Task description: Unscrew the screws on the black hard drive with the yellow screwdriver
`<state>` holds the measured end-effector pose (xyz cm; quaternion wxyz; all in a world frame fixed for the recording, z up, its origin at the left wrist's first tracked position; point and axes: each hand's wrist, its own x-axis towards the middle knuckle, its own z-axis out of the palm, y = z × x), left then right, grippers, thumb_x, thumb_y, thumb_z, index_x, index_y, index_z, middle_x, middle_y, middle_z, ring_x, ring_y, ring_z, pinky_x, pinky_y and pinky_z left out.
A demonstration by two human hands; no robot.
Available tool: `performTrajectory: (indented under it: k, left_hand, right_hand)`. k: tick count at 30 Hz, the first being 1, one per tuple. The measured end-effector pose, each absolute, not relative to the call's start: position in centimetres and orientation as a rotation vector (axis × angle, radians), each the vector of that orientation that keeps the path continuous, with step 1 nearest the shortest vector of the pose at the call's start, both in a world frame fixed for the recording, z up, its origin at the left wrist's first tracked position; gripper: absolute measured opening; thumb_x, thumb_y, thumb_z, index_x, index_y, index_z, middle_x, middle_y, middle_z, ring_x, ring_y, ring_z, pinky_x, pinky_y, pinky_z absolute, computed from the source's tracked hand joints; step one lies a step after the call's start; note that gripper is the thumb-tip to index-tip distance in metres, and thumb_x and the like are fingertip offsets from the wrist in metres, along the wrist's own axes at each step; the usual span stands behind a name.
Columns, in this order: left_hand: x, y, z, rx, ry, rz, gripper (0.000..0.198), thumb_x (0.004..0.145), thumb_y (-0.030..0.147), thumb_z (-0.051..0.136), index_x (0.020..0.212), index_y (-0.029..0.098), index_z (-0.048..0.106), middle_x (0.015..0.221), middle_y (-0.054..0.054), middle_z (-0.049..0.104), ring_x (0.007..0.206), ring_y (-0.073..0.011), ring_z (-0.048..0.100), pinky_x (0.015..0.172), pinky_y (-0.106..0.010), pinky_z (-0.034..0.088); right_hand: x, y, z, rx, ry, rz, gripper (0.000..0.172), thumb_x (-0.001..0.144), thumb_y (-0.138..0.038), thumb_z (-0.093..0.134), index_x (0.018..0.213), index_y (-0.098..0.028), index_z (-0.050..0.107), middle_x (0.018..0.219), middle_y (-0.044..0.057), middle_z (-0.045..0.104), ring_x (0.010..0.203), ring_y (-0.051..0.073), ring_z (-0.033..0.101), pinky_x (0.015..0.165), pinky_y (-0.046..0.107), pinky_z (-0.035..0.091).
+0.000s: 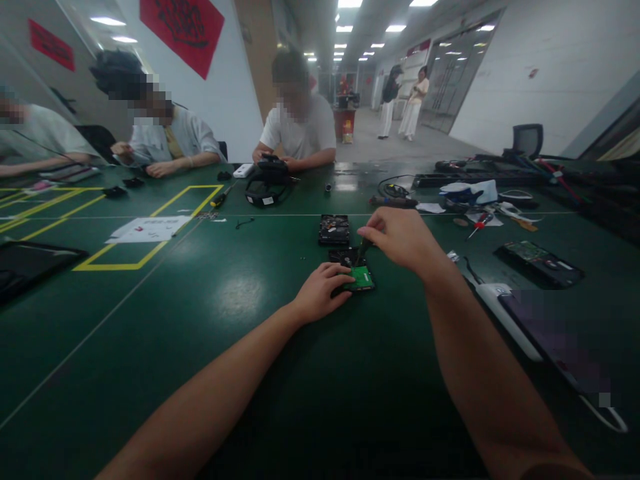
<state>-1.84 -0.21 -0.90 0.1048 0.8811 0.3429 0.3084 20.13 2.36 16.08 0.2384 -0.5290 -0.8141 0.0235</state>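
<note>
On the green table lies a black hard drive with a green circuit board [362, 277]. My left hand [324, 291] rests on its left side, fingers reaching over the board and thumb along the near edge. Above the drive's upper right part, my right hand [400, 241] pinches a thin dark tool [361, 252], its tip pointing down at the drive; it looks like a screwdriver. Directly behind, a second black drive [334, 229] lies flat, with small pieces on top. Tiny screws [303, 257] sit to the left.
At the right are another drive [540, 263], a white power strip [505, 313], a dark phone-like slab [555, 347] and a red screwdriver [480, 225]. White paper [147, 229] lies left. Across the table, several people sit near a black headset [263, 191].
</note>
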Motion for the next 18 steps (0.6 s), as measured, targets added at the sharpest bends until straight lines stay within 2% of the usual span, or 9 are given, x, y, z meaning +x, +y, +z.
performTrajectory:
  k: [4, 8, 11, 14, 18]
  left_hand:
    - [-1.89, -0.17, -0.98, 2.585, 1.014, 0.913, 0.036, 0.097, 0.031, 0.073, 0.133, 0.028, 0.070, 0.139, -0.009, 0.067, 0.134, -0.0335, 0.054, 0.112, -0.060, 0.051]
    - [-1.90, -0.24, -0.91, 2.594, 1.014, 0.915, 0.035, 0.098, 0.032, 0.072, 0.133, 0.027, 0.070, 0.139, -0.009, 0.067, 0.134, -0.0336, 0.055, 0.112, -0.059, 0.051]
    - [-1.87, -0.29, -0.88, 2.596, 1.016, 0.915, 0.035, 0.098, 0.032, 0.071, 0.132, 0.027, 0.070, 0.139, -0.009, 0.067, 0.133, -0.0334, 0.055, 0.112, -0.059, 0.051]
    - [-1.83, -0.28, -0.93, 2.591, 1.022, 0.913, 0.035, 0.098, 0.032, 0.072, 0.132, 0.027, 0.070, 0.139, -0.009, 0.066, 0.133, -0.0332, 0.055, 0.112, -0.059, 0.051]
    - [-1.82, -0.21, -1.06, 2.587, 1.014, 0.912, 0.035, 0.098, 0.032, 0.072, 0.133, 0.027, 0.070, 0.140, -0.009, 0.066, 0.134, -0.0331, 0.054, 0.113, -0.058, 0.050]
  right_hand:
    - [19.96, 2.33, 16.02, -1.503, -2.231, 0.055, 0.035, 0.095, -0.054, 0.071, 0.083, -0.021, 0.075, 0.082, 0.006, 0.078, 0.075, 0.022, 0.068, 0.069, 0.034, 0.044]
    - [19.88, 2.18, 16.06, -1.484, -2.236, 0.033, 0.035, 0.096, -0.055, 0.069, 0.083, -0.023, 0.075, 0.082, 0.005, 0.077, 0.072, 0.020, 0.066, 0.068, 0.033, 0.042]
    - [20.05, 2.17, 16.21, -1.446, -2.269, 0.047, 0.025, 0.096, -0.045, 0.070, 0.088, -0.022, 0.078, 0.085, 0.005, 0.078, 0.077, 0.021, 0.068, 0.073, 0.033, 0.044]
    - [20.29, 2.23, 16.31, -1.345, -2.349, 0.007, 0.015, 0.094, -0.030, 0.071, 0.097, -0.021, 0.081, 0.099, 0.008, 0.080, 0.090, 0.023, 0.071, 0.083, 0.034, 0.047]
    - [20.35, 2.22, 16.20, -1.282, -2.390, 0.009, 0.022, 0.092, -0.020, 0.068, 0.111, -0.018, 0.081, 0.110, 0.009, 0.081, 0.089, 0.022, 0.071, 0.086, 0.034, 0.049]
